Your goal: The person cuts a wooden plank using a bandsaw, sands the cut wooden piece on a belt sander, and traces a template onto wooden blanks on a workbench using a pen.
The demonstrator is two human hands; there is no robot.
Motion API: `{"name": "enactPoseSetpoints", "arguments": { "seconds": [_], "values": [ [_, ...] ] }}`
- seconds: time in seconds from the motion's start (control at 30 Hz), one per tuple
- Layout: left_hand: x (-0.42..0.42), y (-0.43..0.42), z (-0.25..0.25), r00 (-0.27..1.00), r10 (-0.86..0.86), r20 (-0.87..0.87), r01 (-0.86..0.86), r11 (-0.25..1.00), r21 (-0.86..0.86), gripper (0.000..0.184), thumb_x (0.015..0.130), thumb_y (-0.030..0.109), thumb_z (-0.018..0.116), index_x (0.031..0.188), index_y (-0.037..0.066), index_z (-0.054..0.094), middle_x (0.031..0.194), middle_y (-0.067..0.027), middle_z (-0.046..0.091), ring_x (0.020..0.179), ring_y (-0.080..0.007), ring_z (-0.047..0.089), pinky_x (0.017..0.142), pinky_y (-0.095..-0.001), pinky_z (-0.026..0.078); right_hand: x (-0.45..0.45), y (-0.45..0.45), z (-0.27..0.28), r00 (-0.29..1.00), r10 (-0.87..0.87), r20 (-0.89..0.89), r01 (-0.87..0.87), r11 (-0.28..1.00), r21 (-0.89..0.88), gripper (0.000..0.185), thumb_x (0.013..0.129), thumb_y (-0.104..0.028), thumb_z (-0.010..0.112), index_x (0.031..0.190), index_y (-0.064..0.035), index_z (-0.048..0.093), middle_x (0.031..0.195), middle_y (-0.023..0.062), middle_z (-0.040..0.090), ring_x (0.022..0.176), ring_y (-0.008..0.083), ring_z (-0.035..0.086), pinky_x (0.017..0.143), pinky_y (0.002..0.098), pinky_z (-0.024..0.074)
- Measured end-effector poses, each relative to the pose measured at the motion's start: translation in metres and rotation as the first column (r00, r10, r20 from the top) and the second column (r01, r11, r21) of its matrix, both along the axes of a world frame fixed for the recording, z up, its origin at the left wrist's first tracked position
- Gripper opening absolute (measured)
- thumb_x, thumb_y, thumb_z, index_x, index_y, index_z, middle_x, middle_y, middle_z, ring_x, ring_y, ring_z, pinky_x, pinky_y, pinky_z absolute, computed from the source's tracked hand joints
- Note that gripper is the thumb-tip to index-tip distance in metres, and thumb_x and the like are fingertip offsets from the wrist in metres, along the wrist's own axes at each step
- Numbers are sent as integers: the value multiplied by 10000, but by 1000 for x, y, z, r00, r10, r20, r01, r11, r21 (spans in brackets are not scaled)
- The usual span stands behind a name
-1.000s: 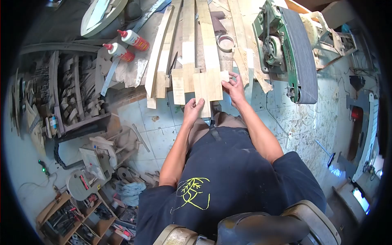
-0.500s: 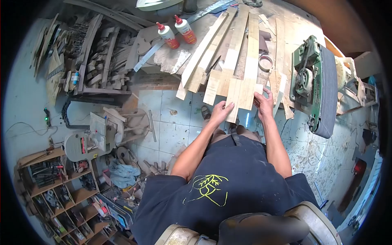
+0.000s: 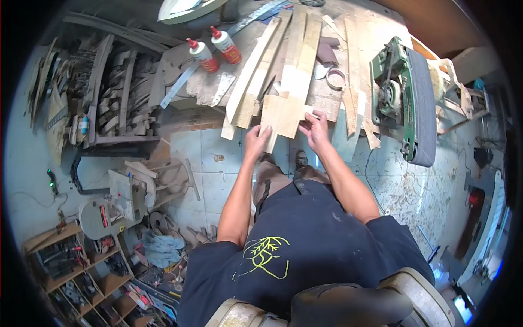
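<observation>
Pale wooden boards [image 3: 284, 111] lie lengthwise on the bench, their near ends jutting past its front edge. My left hand [image 3: 256, 143] pinches the left side of the nearest board end, thumb on top. At the right side of the same group, my right hand [image 3: 316, 129] has thumb and fingers closed on the edge, by a small pale end piece [image 3: 307, 110]. How the boards overlap underneath is hidden. Left of them rest more long wooden strips [image 3: 253, 76], touching or nearly touching the group.
Two red-capped glue bottles [image 3: 202, 54] stand at the back left of the workbench [image 3: 204, 82]. A roll of tape [image 3: 335, 79] lies right of the boards. The green belt sander [image 3: 389, 98] stands at the right. Scrap wood racks [image 3: 122, 92] and a tool shelf [image 3: 79, 261] are at left.
Both hands and the gripped boards have shifted left and slightly away across the bench, closer to the left strips. The camera view has turned a little too.
</observation>
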State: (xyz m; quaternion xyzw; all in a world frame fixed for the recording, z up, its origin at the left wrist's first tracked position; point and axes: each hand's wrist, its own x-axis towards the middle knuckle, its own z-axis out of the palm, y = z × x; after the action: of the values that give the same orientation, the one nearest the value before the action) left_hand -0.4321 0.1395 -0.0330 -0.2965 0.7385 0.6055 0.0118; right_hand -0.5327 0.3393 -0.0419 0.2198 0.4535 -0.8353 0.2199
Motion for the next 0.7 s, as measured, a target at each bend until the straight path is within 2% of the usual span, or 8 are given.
{"name": "enactPoseSetpoints", "arguments": {
  "seconds": [0.07, 0.2, 0.33, 0.43, 0.53, 0.63, 0.7],
  "values": [
    [0, -10, -11, 1000, -18, -2, 18, 999, 47, 359, 910, 323, 724, 1039, -12, 714, 924, -81, 733, 812, -122, 643, 751, -277, 496, 2, -3, -16, 999, -21, 43, 24, 997, -78, 475, 924, -63, 656, 1290, -115, 357, 1173, 153, 599, 999, 309, 637, 927, 520, 532],
    [0, -20, -26, 999, -51, 3, 51, 998, 29, 380, 920, 316, 715, 1102, -17, 708, 959, -83, 738, 848, -124, 649, 778, -280, 502, 7, -7, -27, 999, -13, 32, 17, 993, -116, 492, 929, -44, 656, 1306, -117, 348, 1180, 154, 609, 1053, 286, 637, 909, 476, 558],
    [0, -28, -26, 999, -50, 1, 50, 999, 7, 445, 932, 364, 689, 1170, -11, 699, 991, -123, 752, 903, -167, 684, 817, -316, 514, 9, -16, -30, 1000, -10, -8, 9, 998, -60, 521, 922, -29, 662, 1314, -112, 328, 1211, 153, 616, 1081, 270, 637, 921, 470, 559],
    [1, -32, -36, 998, -16, 52, 21, 995, -94, 483, 939, 396, 656, 1214, 0, 682, 1113, -207, 713, 1030, -269, 677, 911, -384, 502, 11, -24, -25, 1000, -3, 7, 4, 1000, -27, 534, 914, -12, 667, 1312, -97, 321, 1230, 158, 615, 1095, 261, 639, 910, 446, 572],
    [0, -32, -45, 986, -64, 152, 130, 873, -471, 568, 933, 388, 640, 1310, -35, 600, 1279, -296, 594, 1200, -390, 572, 1036, -451, 430, 10, -32, -27, 1000, 8, 8, -9, 1000, 4, 526, 911, 6, 659, 1304, -67, 316, 1246, 176, 599, 1103, 257, 636, 904, 419, 589],
    [2, -19, -43, 981, -88, 175, 179, 762, -622, 713, 910, 386, 651, 1412, -85, 465, 1334, -291, 516, 1281, -436, 458, 1085, -468, 381, 10, -38, -25, 1000, 28, 8, -28, 999, 26, 511, 911, 18, 643, 1298, -39, 313, 1264, 193, 576, 1100, 252, 632, 899, 394, 601],
    [2, -5, -40, 988, -61, 142, 136, 775, -617, 832, 877, 415, 688, 1454, -97, 378, 1401, -317, 444, 1315, -449, 421, 1108, -467, 360, 10, -41, -28, 1000, 14, 18, -15, 999, 42, 509, 907, 22, 648, 1292, -20, 318, 1264, 198, 575, 1077, 245, 643, 870, 373, 619]
  ]
}}
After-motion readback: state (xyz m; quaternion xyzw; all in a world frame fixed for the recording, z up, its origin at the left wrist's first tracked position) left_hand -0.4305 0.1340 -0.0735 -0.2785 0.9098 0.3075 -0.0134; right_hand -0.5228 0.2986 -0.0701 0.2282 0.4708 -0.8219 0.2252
